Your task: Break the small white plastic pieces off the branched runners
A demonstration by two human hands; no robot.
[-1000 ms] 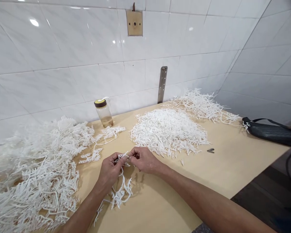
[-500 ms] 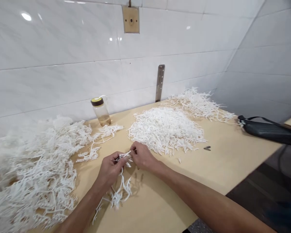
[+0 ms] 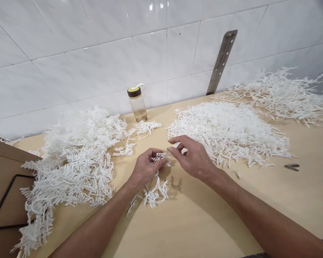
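My left hand [image 3: 146,165] is closed on a bunch of thin white branching plastic strands [image 3: 155,195], some of which dangle below the fingers above the table. Just right of it, my right hand [image 3: 194,157] is raised with thumb and fingers apart, and nothing shows between them. Beyond my right hand spreads a dense heap of short white plastic pieces [image 3: 228,130]. A large tangle of white branching strands [image 3: 82,161] lies to the left of my left hand. A smaller loose cluster of strands [image 3: 144,129] rests between that tangle and the heap.
A clear bottle with a dark lid [image 3: 137,106] stands near the tiled wall. A perforated metal strip [image 3: 222,61] leans there. More strands [image 3: 282,94] lie at the back right. A small dark metal tool [image 3: 292,167] lies right. A brown panel [image 3: 2,159] borders the left.
My right hand has come away from the strands to the right, and its fingers have opened. My left hand still grips the bunch. The camera view has turned left and tilted down.
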